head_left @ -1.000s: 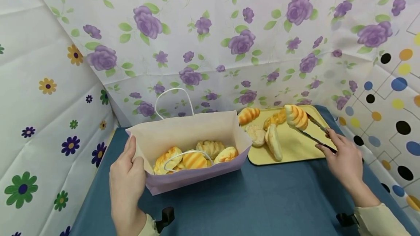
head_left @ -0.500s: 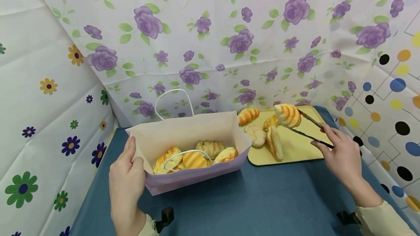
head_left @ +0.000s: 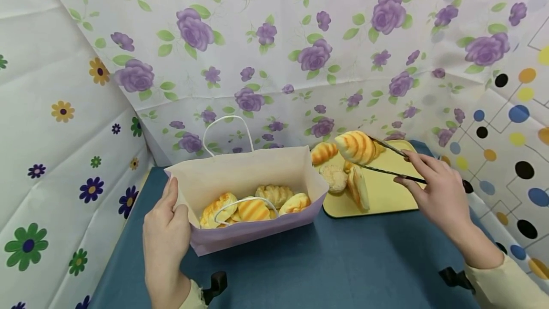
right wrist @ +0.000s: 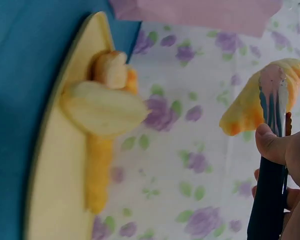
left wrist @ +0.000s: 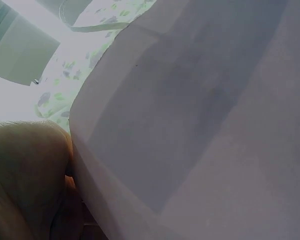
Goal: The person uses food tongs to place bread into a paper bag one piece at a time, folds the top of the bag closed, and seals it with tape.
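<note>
My left hand (head_left: 166, 232) grips the left side of a pale pink and lilac paper bag (head_left: 257, 235). Several breads lie inside the bag, among them a striped roll (head_left: 254, 209). My right hand (head_left: 442, 194) holds a pair of tongs (head_left: 396, 173), their dark handles seen in the right wrist view. Between the tong tips is a striped bread roll (head_left: 357, 147), raised over the tray. The bag's wall (left wrist: 190, 125) fills most of the left wrist view, hiding its contents there.
A yellow tray (head_left: 390, 199) stands right of the bag on a blue cloth (head_left: 343, 261). On it lie a striped roll (head_left: 324, 153), a round bun (head_left: 333, 178), a long split bread (head_left: 358, 187) and a partly hidden orange bread. Flowered sheets (head_left: 266, 61) hang behind.
My right hand has moved left, carrying the striped roll in the tongs from above the tray's middle toward the bag. My left hand and the bag stay in place.
</note>
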Motion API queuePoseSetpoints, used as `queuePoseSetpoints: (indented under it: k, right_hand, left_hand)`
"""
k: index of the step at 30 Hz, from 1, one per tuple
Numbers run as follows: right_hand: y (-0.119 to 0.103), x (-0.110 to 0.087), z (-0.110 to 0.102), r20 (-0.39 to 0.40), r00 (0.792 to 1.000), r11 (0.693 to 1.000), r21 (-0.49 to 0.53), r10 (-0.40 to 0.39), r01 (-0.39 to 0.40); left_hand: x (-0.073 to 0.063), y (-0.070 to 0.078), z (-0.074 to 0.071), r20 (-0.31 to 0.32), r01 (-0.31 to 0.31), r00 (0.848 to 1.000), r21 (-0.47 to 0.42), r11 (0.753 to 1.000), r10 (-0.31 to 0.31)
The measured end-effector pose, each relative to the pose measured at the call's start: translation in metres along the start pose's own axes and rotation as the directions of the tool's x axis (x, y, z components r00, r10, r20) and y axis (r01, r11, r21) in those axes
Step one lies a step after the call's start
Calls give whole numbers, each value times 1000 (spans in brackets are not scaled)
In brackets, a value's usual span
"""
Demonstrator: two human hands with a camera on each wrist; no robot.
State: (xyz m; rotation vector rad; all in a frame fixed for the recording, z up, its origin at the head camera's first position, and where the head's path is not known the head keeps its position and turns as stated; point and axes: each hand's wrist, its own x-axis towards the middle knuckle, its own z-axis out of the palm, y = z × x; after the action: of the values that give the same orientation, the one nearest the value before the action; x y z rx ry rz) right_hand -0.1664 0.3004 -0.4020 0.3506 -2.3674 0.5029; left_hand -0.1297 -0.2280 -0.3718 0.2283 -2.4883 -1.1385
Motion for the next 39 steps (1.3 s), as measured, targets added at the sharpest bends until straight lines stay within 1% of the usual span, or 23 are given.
queuePoseSetpoints:
  k: [7,10,14,17,19,21,24,26,28,32,34,37,39]
  right_hand:
    - [-37,21,-12,-10,995,994,54,-98,99]
    - [-52,26,-15,6,992,990,65,-128,127]
    - [-69,30,-17,35,988,984,98,-153,149]
    - [-81,35,-17,65,979,976,112,-195,187]
    - [-90,42,-17,96,965,966,109,-244,233]
    - [-100,51,-17,128,944,950,103,-305,293]
    - [-118,66,-17,183,903,921,91,-390,379]
    - [-132,76,-16,233,870,900,85,-434,427]
    - [-145,85,-13,297,835,884,84,-463,460]
    - [-171,101,-3,442,761,865,74,-475,496]
    - [-182,107,6,503,730,861,62,-464,505]
    - [-195,113,22,574,692,859,39,-438,511]
    - [-201,115,32,608,673,858,27,-421,513]
  left_hand:
    - [1,-1,-1,6,-2,1000,3,1000,2]
    - [1,-2,-1,5,2,1000,11,1000,-2]
    - [0,-4,-1,12,-4,1000,0,1000,4]
    - [0,-4,-1,14,-14,1000,-11,1000,14]
    - [-1,-4,-1,12,-19,1000,-8,1000,19]
    - [0,-4,-1,12,-18,1000,1,1000,18]
    - [0,-5,-2,15,-13,1000,18,1000,13]
    - [0,-5,-3,19,-6,1000,22,1000,6]
    - [1,-5,-3,25,-2,1000,23,1000,1]
    - [1,-5,-3,27,-6,1000,22,1000,5]
    - [1,-5,-3,21,-12,1000,24,1000,11]
    - [1,-5,-4,16,-14,1000,26,1000,13]
    - [1,-5,-4,17,-15,1000,23,1000,15]
